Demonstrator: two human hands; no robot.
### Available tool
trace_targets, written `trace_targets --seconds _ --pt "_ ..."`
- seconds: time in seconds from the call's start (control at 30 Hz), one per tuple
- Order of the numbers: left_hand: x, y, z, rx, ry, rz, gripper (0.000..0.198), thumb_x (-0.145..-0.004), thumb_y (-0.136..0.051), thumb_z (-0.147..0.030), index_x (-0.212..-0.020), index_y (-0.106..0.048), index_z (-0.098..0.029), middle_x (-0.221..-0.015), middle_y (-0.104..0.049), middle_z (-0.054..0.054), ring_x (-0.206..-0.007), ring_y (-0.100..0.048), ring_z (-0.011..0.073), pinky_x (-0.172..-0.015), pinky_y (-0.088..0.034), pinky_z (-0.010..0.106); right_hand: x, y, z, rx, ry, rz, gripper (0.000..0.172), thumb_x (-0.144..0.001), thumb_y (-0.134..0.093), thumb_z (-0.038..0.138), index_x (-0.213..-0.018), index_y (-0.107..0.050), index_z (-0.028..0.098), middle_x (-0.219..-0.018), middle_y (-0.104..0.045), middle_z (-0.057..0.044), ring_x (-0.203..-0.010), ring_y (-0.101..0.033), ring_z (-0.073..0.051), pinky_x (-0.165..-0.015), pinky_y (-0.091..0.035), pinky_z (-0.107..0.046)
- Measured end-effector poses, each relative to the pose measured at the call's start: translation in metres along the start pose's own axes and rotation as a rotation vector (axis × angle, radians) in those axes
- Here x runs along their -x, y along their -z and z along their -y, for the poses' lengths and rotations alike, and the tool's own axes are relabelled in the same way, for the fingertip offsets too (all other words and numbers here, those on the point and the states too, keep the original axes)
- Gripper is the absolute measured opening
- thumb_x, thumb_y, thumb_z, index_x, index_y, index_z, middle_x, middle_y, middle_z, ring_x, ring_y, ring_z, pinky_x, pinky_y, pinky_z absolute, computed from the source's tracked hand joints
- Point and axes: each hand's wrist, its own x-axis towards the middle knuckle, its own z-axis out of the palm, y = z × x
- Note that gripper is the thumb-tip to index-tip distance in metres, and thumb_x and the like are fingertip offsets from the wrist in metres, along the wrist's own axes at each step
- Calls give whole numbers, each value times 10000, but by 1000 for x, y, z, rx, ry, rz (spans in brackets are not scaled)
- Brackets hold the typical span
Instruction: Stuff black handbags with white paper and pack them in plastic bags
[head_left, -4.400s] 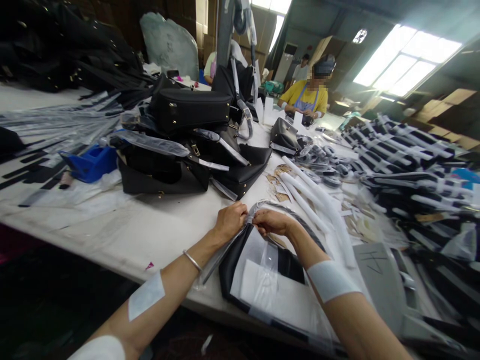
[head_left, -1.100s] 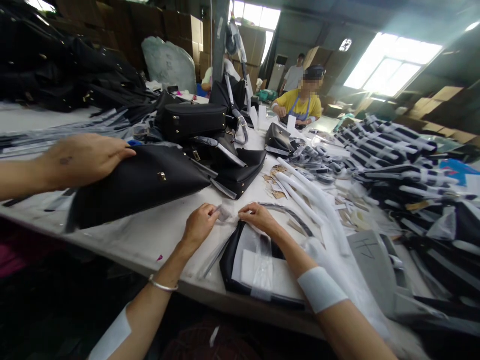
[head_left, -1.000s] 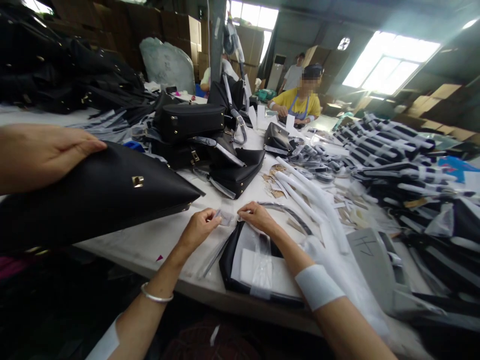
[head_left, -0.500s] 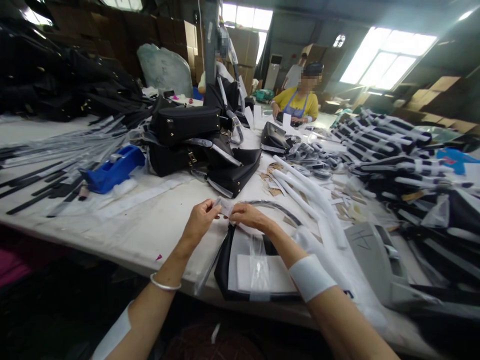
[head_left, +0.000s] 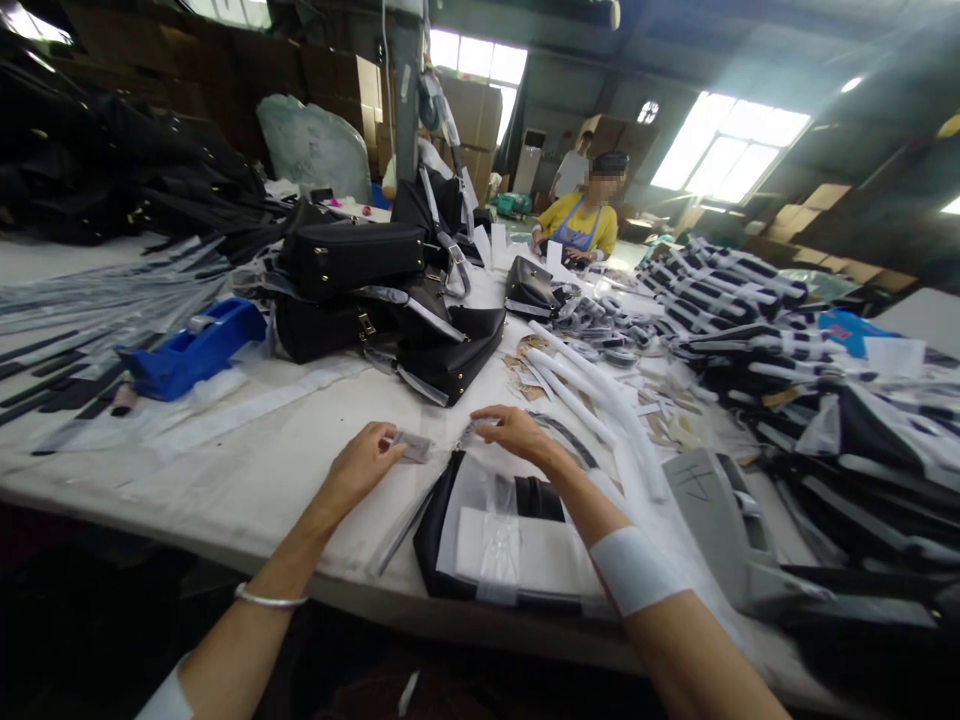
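Held between the thumb and fingers of my left hand is a small clear plastic packet, greyish and flat, just above the table. My right hand has its fingers curled at a bit of crinkled clear plastic, over the top left corner of a black handbag. The bag lies at the table's front edge, below my right hand. A white sheet, a white card and a strip of clear tape cover its face. Its wrapped handle arches behind my right wrist.
A blue tape dispenser stands at left beside wrapped black straps. Black handbags are piled ahead. A grey dispenser, white foam strips and stacked wrapped parts lie at right. A co-worker sits across the table.
My hands were together at the small plastic packet. Now they are apart: my left hand has moved left with the packet, while my right stays near the bag's corner.
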Motion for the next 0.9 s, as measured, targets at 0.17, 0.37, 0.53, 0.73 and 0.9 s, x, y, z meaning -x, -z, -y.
trace_targets --seconds 0.17,0.37,0.53,0.73,0.9 --pt "-25 -2 -53 -158 -227 28 359 -877 -558 -436 -1143 -642 -212 -1202 -664 82 -1117 -619 249 -954 -467 341 38 51 -71 241 -357 -152 415 -864 -622 338 -1234 -667 154 -1254 -665 -182 -1123 -628 -307 -932 -464 -403" --pt "-71 -70 -115 -468 -329 332 335 -812 -674 -247 -1140 -654 -189 -1166 -689 132 -1105 -650 292 -934 -491 362 68 45 -125 372 -517 -87 271 -796 -610 162 -1040 -725 177 -1034 -742 -153 -1008 -689 -276 -793 -480 -316" --pt "-90 -119 -131 -501 -384 416 260 -797 -567 -88 -1003 -685 -193 -1096 -702 120 -1056 -672 257 -883 -500 321 83 50 -153 410 -568 -91 313 -771 -534 66 -973 -739 188 -1009 -752 -138 -997 -697 -239 -770 -459 -270" --pt "-88 -140 -142 -443 -434 463 257 -792 -537 -112 -1005 -658 -189 -1077 -691 114 -1017 -675 258 -855 -498 323 98 67 -185 416 -573 -74 299 -764 -542 60 -943 -736 201 -983 -758 -120 -1000 -691 -236 -764 -444 -263" --pt "-89 -144 -134 -364 -432 459 245 -802 -557 -196 -1034 -634 -213 -1090 -681 87 -999 -667 250 -846 -483 317 93 89 -191 407 -538 -45 124 -770 -699 270 -871 -748 216 -899 -757 -86 -914 -702 -252 -739 -456 -281"
